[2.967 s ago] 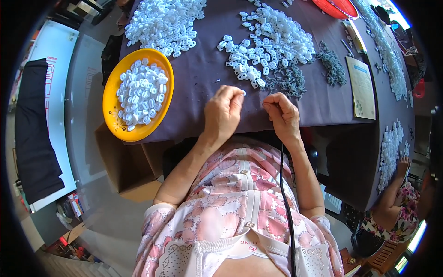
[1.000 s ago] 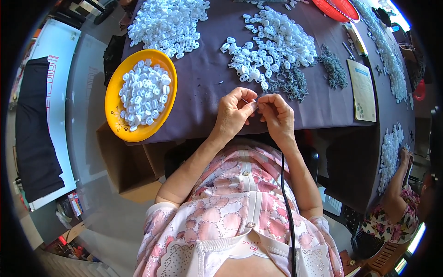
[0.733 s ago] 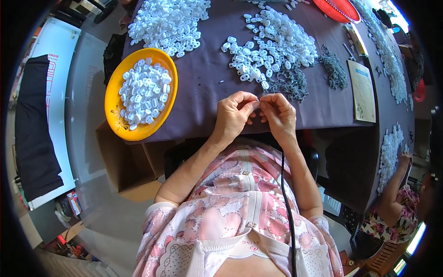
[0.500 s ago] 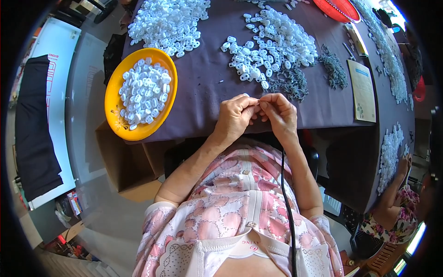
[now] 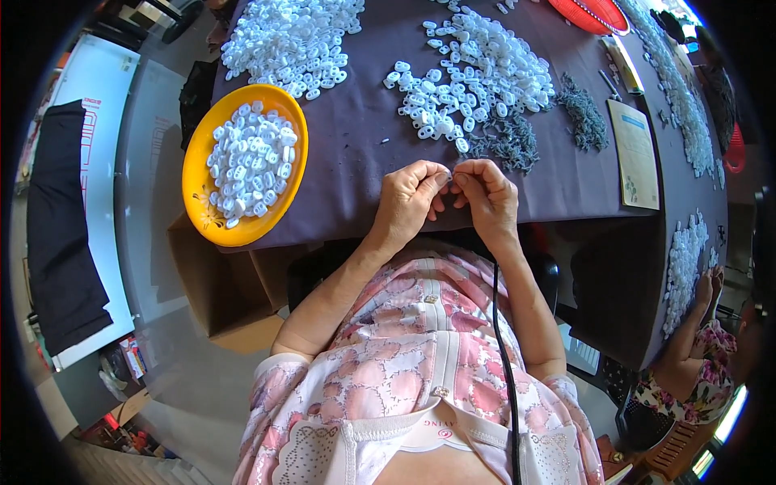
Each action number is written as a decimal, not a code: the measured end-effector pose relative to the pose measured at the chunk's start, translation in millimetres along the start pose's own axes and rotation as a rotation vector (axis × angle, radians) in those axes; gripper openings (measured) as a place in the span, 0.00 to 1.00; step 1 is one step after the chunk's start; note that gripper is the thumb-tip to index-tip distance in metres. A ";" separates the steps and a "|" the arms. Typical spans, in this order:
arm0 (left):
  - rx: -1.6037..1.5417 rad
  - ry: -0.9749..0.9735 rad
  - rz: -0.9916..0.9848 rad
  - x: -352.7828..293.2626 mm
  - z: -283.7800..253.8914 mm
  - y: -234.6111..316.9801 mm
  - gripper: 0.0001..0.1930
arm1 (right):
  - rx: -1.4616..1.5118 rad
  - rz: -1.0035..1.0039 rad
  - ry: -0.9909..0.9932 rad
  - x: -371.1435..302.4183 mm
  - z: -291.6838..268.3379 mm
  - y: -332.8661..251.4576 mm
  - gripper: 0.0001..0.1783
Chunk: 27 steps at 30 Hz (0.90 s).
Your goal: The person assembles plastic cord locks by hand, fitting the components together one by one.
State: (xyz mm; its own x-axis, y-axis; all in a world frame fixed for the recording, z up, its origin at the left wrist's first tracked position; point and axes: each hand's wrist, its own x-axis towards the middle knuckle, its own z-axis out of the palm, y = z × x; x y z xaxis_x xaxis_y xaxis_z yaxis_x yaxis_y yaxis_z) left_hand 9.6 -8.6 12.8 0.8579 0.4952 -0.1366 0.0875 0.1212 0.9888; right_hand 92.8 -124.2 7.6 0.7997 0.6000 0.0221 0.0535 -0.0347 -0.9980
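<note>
White oval pieces (image 5: 509, 69) with small openings lie heaped at upper centre of frame, touching grey bits (image 5: 508, 143), while just below, mid-frame, my left hand (image 5: 406, 199) and right hand (image 5: 491, 204) pinch thumb-to-forefinger, contents too small to tell.

A red basket (image 5: 586, 11) lay toward the far edge of the dark-clothed tabletop (image 5: 356, 137), right of its middle. A tan booklet (image 5: 634, 158) occupied the near right corner, with a slim pen-like object (image 5: 608, 84) just beyond it. An open cardboard box (image 5: 230, 287) stood below the near left corner. Well beyond the left edge, black cloth (image 5: 65, 226) covered part of a white panel (image 5: 113, 89); beyond the right edge sat a person in flowered clothing (image 5: 695, 380).
</note>
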 end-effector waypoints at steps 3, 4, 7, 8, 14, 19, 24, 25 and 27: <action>0.003 -0.010 -0.011 0.5 -0.6 -0.9 0.07 | -0.007 -0.001 -0.010 -0.1 -1.2 0.3 0.03; 0.007 -0.008 -0.016 0.5 -0.5 -0.9 0.07 | -0.024 0.004 -0.021 -0.3 -1.8 0.0 0.04; 0.021 -0.006 -0.024 0.2 -0.7 0.8 0.06 | -0.037 -0.007 -0.028 -0.4 -1.8 -1.1 0.04; 0.032 -0.008 -0.027 0.1 -0.8 1.6 0.06 | -0.037 -0.006 -0.029 -0.5 -1.6 -0.8 0.04; 0.058 -0.035 -0.038 1.7 -3.8 3.1 0.07 | -0.097 -0.035 -0.045 0.7 -2.1 -1.9 0.02; 0.011 0.008 -0.034 0.8 -2.6 0.6 0.06 | -0.147 -0.076 -0.064 0.9 -1.4 -3.4 0.02; -0.024 0.031 -0.057 2.4 -4.4 1.1 0.05 | -0.166 -0.068 -0.061 -0.1 0.4 -5.0 0.05; -0.021 0.032 -0.054 2.2 -4.3 1.7 0.05 | -0.164 -0.080 -0.063 0.0 0.3 -4.5 0.05; -0.018 0.031 -0.049 1.9 -3.8 1.4 0.05 | -0.180 -0.101 -0.059 0.2 0.2 -4.7 0.05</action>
State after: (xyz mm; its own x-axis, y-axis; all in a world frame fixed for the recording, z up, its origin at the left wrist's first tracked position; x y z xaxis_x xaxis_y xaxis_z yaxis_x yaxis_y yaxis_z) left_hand 9.4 -4.2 13.7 0.8366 0.5148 -0.1873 0.1199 0.1615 0.9796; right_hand 92.6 -123.7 12.3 0.7484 0.6536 0.1127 0.2418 -0.1107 -0.9640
